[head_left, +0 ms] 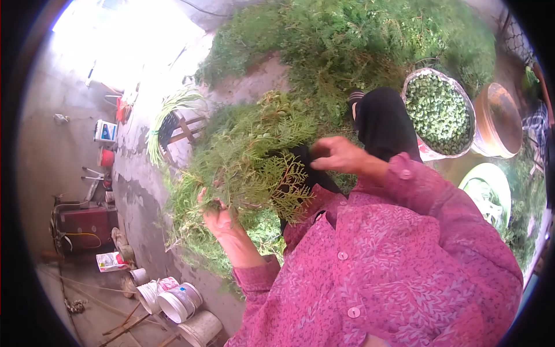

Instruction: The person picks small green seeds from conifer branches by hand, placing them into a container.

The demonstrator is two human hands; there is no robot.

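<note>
My left hand (218, 218) is closed around the stems of a leafy conifer branch (248, 165) with flat, scale-like sprays, some of them yellowing. The foliage spreads over my lap and hides part of my dark trousers. My right hand (342, 155) is at the right edge of this branch, its fingers curled in toward the thumb; what they hold, if anything, is hidden. Beyond my knee stands a bucket (437, 113) filled with small green pieces that look like cones.
A large heap of cut conifer branches (358, 40) lies ahead. Right of the bucket are a tan tub (498, 118) and a pale green basin (488, 191). A stool (184, 130) with green strands stands at left. White buckets (180, 302) lie at lower left.
</note>
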